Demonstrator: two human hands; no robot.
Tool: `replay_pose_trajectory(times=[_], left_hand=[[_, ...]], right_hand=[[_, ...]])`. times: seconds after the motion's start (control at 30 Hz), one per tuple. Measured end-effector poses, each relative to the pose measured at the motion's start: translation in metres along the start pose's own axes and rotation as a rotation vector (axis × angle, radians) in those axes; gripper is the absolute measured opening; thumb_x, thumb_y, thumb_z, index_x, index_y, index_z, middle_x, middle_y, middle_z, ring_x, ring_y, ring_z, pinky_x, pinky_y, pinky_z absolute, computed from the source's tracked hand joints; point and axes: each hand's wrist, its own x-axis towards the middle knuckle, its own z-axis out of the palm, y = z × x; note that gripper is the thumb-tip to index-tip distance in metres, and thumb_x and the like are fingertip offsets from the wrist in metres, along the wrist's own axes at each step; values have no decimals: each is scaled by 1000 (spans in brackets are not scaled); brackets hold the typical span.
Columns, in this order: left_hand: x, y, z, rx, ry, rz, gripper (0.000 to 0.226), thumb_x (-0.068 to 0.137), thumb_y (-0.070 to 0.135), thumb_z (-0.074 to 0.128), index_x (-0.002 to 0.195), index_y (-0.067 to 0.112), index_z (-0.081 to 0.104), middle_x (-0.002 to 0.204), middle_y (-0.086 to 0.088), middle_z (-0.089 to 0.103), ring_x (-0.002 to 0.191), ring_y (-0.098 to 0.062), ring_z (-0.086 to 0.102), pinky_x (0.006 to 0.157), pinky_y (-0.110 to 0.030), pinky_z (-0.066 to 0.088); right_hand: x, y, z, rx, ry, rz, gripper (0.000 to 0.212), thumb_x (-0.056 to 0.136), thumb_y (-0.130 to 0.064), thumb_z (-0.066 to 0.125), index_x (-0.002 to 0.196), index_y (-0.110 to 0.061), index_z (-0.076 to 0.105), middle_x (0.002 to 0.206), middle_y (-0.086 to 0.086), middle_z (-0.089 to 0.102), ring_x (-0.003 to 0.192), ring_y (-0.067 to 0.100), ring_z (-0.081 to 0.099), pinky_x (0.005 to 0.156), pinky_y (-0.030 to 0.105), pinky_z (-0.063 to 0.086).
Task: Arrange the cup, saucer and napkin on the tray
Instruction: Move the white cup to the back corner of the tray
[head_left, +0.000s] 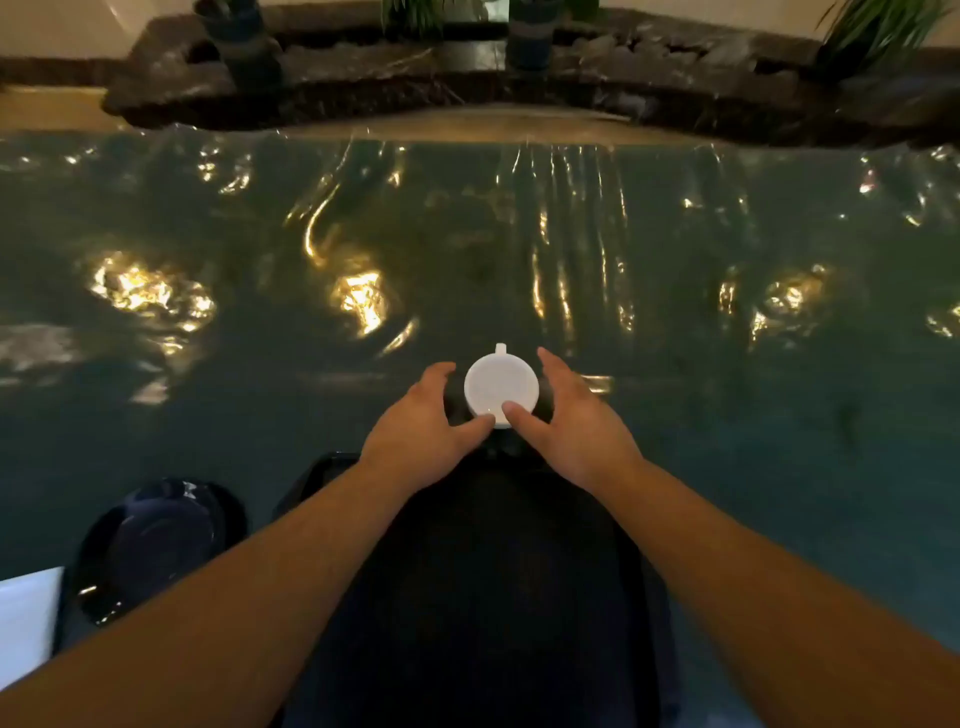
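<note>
A white cup (501, 385), seen from above with its small handle pointing away, sits on a dark saucer (543, 399) just past the far edge of a black tray (332, 473). Both hands cup it: the left hand (423, 422) and right hand (574, 418) curl around the sides, thumbs touching the near rim. It looks rigid, light and breakable, likely smooth; holding the saucer's edges from both sides seems safest. A dark plate (156, 540) lies left of the tray, something white (26, 623) beside it.

White cup (500, 383), black tray (483, 597), dark saucer (161, 540), white napkin (26, 618); glossy dark-green surface (727, 426), gold glare patches.
</note>
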Motion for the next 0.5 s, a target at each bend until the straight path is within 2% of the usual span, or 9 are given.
replay_pose_trajectory(times=[0.1,0.2,0.27,0.33,0.43,0.5], left_hand=[[10,1,9,-199,-81,-67,88,79,67,64,152,38,25,129,17,63,115,-15,62,81,-34,48],[12,2,15,-298,-91,-111,83,79,64,65,151,42,29,110,27,64,101,-6,64,76,-30,49],[14,3,17,-346,-94,-118,81,76,64,66,148,45,32,109,24,65,96,-6,66,75,-30,52],[17,4,18,-394,-94,-131,78,75,60,67,146,44,37,113,19,67,97,-10,68,80,-34,56],[19,8,20,-465,-86,-141,63,81,42,70,139,38,47,115,12,67,99,-15,70,88,-43,59],[17,13,19,-506,-66,-164,58,81,36,69,135,36,50,113,10,67,98,-16,70,88,-45,59]], right_hand=[[9,-2,10,253,-12,111,92,84,-72,58,160,-39,17,158,-8,44,134,20,50,96,40,46],[14,-6,18,410,-14,190,86,87,-60,63,159,-36,23,150,-7,51,125,17,55,92,35,45],[17,-7,22,488,-25,228,84,89,-54,67,159,-35,25,144,-4,53,117,20,61,94,41,53],[19,-8,25,544,-31,258,79,90,-47,69,157,-33,30,137,-4,55,112,23,64,95,46,56],[18,-12,26,640,-16,260,56,91,-36,68,143,-32,46,120,-10,60,106,19,64,91,47,58],[15,-15,23,682,4,262,49,91,-33,66,138,-33,51,116,-13,60,105,18,64,89,47,59]])
